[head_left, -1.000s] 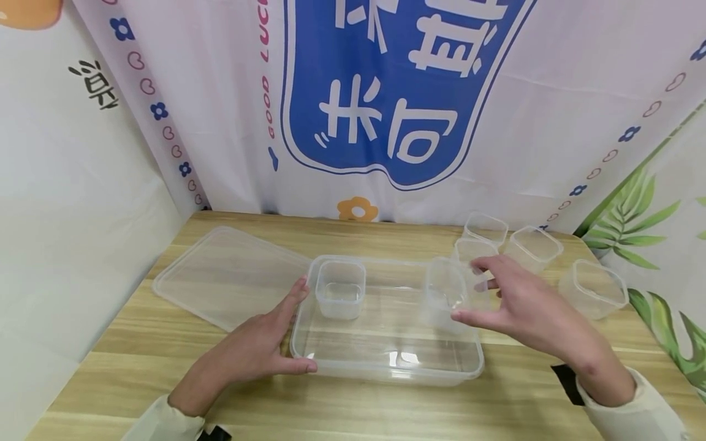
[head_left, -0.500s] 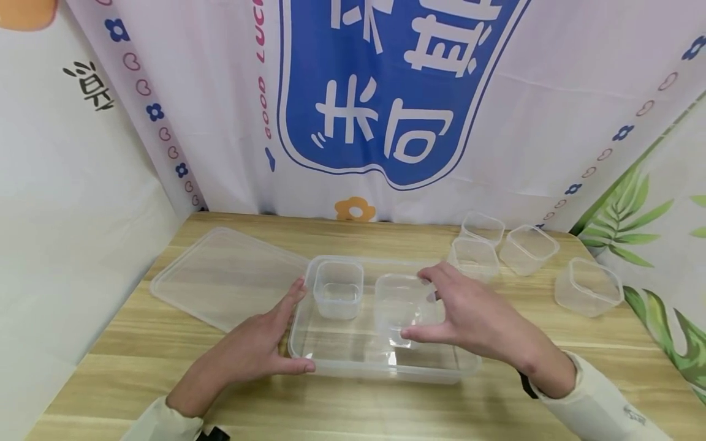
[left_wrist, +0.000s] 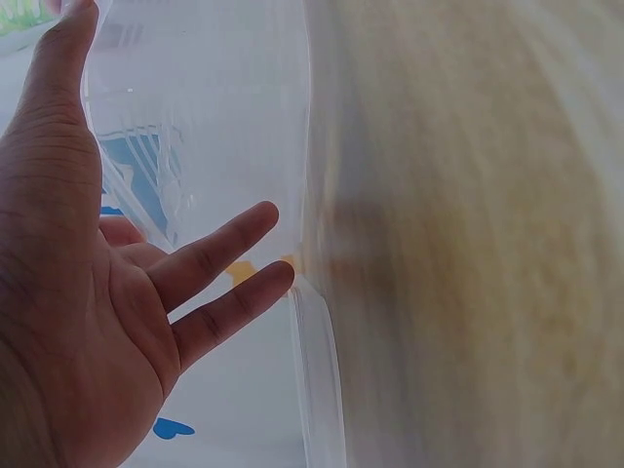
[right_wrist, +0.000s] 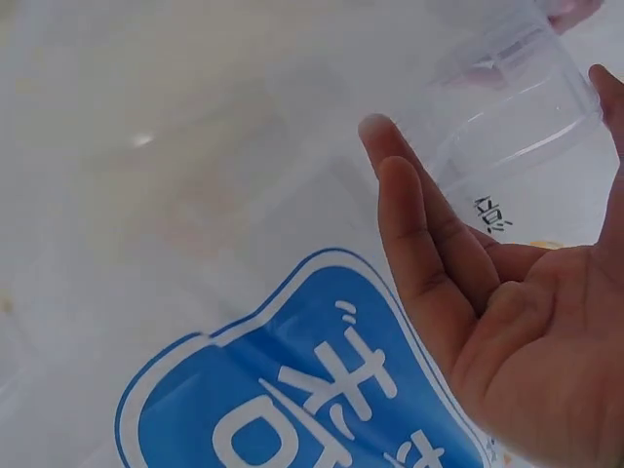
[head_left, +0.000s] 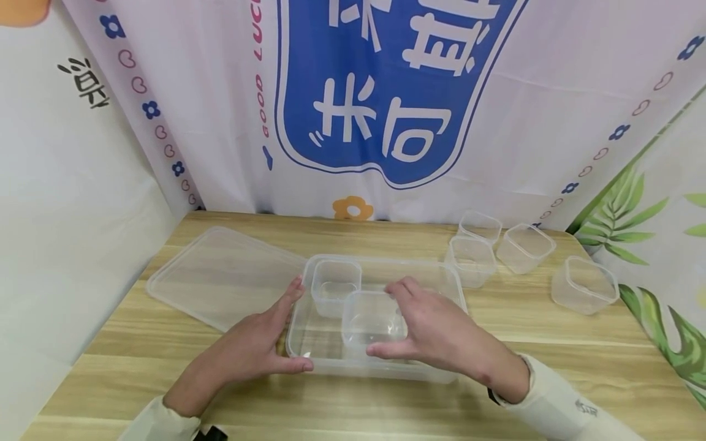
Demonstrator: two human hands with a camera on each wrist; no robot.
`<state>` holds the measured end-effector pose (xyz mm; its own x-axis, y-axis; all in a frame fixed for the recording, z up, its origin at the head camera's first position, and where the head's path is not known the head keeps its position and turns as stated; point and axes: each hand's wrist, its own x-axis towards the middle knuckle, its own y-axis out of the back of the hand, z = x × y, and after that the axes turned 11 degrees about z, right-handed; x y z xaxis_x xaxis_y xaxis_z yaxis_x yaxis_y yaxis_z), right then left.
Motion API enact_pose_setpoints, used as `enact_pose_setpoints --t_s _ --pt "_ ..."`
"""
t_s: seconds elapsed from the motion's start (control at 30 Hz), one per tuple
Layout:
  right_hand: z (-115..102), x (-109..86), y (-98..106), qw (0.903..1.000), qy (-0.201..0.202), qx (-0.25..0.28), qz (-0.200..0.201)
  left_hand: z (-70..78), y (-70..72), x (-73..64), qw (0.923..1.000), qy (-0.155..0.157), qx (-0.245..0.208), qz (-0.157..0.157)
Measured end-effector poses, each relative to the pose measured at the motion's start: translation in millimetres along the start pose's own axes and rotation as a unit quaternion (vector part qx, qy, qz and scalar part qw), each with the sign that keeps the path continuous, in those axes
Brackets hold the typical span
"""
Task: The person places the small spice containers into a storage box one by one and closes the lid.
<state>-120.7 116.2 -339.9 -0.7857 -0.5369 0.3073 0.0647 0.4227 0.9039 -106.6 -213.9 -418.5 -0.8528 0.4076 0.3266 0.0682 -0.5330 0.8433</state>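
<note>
My right hand [head_left: 436, 324] pinches a small clear plastic container [head_left: 361, 321] between thumb and fingers, over the inside of a large clear rectangular container [head_left: 380, 370]. Another small square container [head_left: 336, 275] sits upright in the large one's back left corner, and the held one overlaps its front in the head view. At the large container's left end, my left hand [head_left: 245, 346] is spread, with fingers [left_wrist: 229, 249] straight along its wall and the thumb near the front left corner. The right wrist view catches the held container beyond my fingertips.
A flat translucent lid [head_left: 226, 275] lies on the wooden table [head_left: 386, 410] left of the large container. Several small clear containers [head_left: 480, 260] stand at the back right, one of them [head_left: 584, 288] farther right. A printed cloth [head_left: 231, 110] hangs behind the table.
My right hand has carried the small container leftward and toward the front, from the large container's right end to beside the other small one. The left hand stays in place.
</note>
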Motion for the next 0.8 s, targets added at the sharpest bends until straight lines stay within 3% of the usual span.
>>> enact_pose_setpoints --t_s 0.37,0.63,0.8 --pt "-8 -1.9 -21 0.9999 -0.005 -0.012 0.004 0.1 -0.7 -0.2 1.0000 0.005 0.000 -0.003" --pt "-11 -3.0 -33 1.0000 -0.006 0.004 -0.001 0.6 1.2 0.0 1.0000 0.004 -0.002 -0.001" --pt "-13 -1.3 -38 0.9988 -0.019 0.041 -0.017 0.3 1.6 -0.4 1.0000 0.007 -0.001 0.000"
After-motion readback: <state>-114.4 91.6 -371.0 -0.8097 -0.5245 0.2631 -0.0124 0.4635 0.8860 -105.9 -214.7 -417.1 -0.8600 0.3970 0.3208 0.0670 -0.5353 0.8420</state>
